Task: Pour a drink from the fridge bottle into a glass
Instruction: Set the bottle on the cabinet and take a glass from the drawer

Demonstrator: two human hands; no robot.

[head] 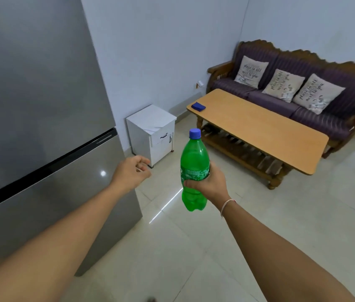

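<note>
My right hand [209, 182] is shut around the middle of a green plastic bottle [194, 158] with a blue cap, held upright above the floor. My left hand [132, 171] hangs in the air to the left of the bottle, holding nothing, its fingers loosely curled. It is close to the right edge of the grey fridge [37, 118], whose doors are closed. No glass is in view.
A small white cabinet [152, 131] stands against the wall beyond the fridge. A long wooden coffee table [259, 131] with a dark blue object [198, 106] on its far end stands before a purple sofa [303, 92] with three cushions. Pale floor tiles lie between.
</note>
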